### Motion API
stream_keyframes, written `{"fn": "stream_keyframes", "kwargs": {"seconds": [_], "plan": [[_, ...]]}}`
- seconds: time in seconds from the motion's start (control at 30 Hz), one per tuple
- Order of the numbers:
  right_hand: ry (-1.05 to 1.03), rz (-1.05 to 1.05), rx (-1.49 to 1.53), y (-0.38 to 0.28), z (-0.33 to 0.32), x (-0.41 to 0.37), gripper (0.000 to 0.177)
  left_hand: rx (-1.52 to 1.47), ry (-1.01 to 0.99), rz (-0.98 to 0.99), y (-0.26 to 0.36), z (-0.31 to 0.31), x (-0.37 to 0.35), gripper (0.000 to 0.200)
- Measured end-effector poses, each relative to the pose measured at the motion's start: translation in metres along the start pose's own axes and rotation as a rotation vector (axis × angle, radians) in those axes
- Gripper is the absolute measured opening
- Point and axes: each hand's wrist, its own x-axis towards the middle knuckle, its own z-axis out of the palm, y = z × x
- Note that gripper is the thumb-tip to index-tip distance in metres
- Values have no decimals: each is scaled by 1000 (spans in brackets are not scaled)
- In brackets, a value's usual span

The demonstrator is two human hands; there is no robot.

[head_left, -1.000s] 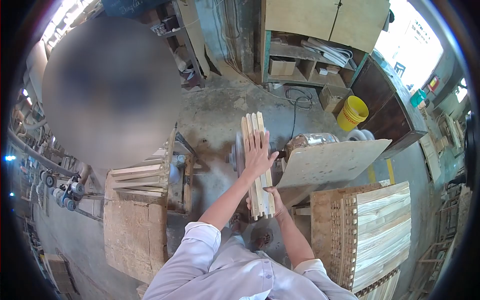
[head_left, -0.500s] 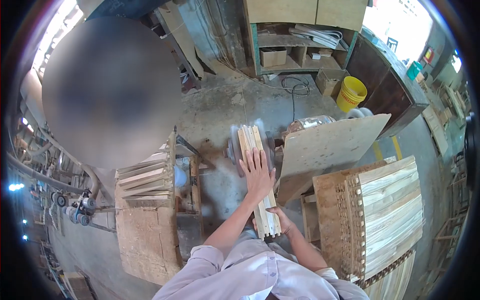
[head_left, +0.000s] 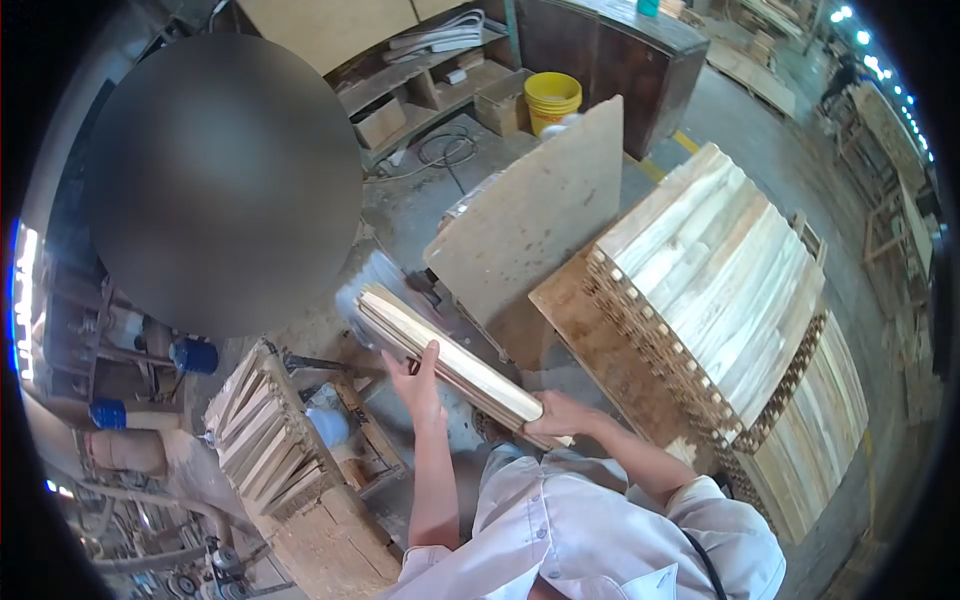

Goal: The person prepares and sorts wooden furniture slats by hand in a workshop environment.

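Observation:
A bundle of pale wooden strips [head_left: 455,362] slants across in front of me, its far end at a blurred wheel [head_left: 372,272] on a machine. My left hand [head_left: 417,388] is closed around the near-left side of the bundle, thumb up along its flank and fingers partly hidden beneath. At the near end, my right hand [head_left: 562,416] grips the same strips, with the thumb on top and the other fingers wrapped out of sight.
An upright board [head_left: 540,215] stands just beyond the bundle. On the right is a large stack of wooden strips [head_left: 715,275]. A wooden stand [head_left: 335,535] with loose strips [head_left: 262,440] is at the left. Farther back are a yellow bucket [head_left: 552,98] and shelves [head_left: 440,90].
My view has swung to the right. The bundle has turned from nearly straight ahead to slanting left, its side now facing up. My left hand has moved from flat on top to its side.

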Motion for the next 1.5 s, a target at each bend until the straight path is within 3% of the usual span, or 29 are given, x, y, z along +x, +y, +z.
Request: {"fn": "stream_keyframes", "kwargs": {"seconds": [0.07, 0.17, 0.33, 0.4, 0.5, 0.57, 0.7, 0.77, 0.8, 0.87, 0.9, 1.0, 1.07, 1.1, 1.13, 1.17, 1.2, 1.27, 1.37, 1.4, 1.5], "plan": [[69, -37, 0, -8, -19, -21, 70, 25, -130, 83, 15, 20, -6, 95], [350, -335, -38, 4, -43, -23, 79, 91, -299, 199, 56, 69, -25, 95], [561, -412, 141, -4, -80, -25, 87, -17, -606, 558, 82, 132, -60, 98], [626, -348, 121, -5, -87, -30, 88, -16, -667, 571, 63, 140, -66, 100], [618, -309, 210, 61, -85, 2, 84, 6, -775, 462, 33, 144, -75, 99], [593, -126, 196, 88, -79, 10, 80, -28, -835, 360, -5, 144, -65, 99], [550, -23, 217, 74, -81, 8, 73, 72, -863, 403, -7, 138, -58, 94], [576, -138, 69, 72, -73, -2, 70, 57, -854, 428, 13, 134, -61, 88], [574, -202, -3, 70, -69, -3, 69, 202, -855, 513, 28, 127, -59, 88], [494, -38, -112, 13, -69, -41, 70, 520, -820, 645, 63, 97, -58, 88], [511, -93, -39, 28, -65, -44, 67, 600, -853, 752, 79, 84, -56, 89], [522, -242, 373, -7, -53, -64, 67, 825, -986, 1027, 113, 50, -36, 89], [333, -233, 375, -60, -40, -63, 79, 1069, -1048, 1270, 116, 31, -16, 86], [55, -176, 766, -48, -48, -54, 84, 1185, -1083, 1393, 116, 24, -9, 85], [-231, -104, 1143, -43, -55, -48, 88, 1295, -1081, 1489, 120, 16, -4, 66], [-348, -150, 996, -78, -51, -43, 96, 1324, -1074, 1556, 115, 8, 5, 58], [-551, -40, 1009, -59, -52, -15, 91, 1354, -1063, 1623, 104, -1, 19, 51], [-751, 99, 1004, -68, -28, 20, 90, 1415, -1074, 1680, 87, -16, 38, 40], [-959, 129, 948, -55, -5, 69, 92, 1490, -1113, 1668, 74, -38, 65, 31], [-978, 212, 955, -52, 1, 82, 88, 1497, -1116, 1671, 68, -44, 73, 32], [-919, 93, 941, -44, 26, 112, 87, 1499, -1098, 1661, 56, -62, 93, 35]]}}
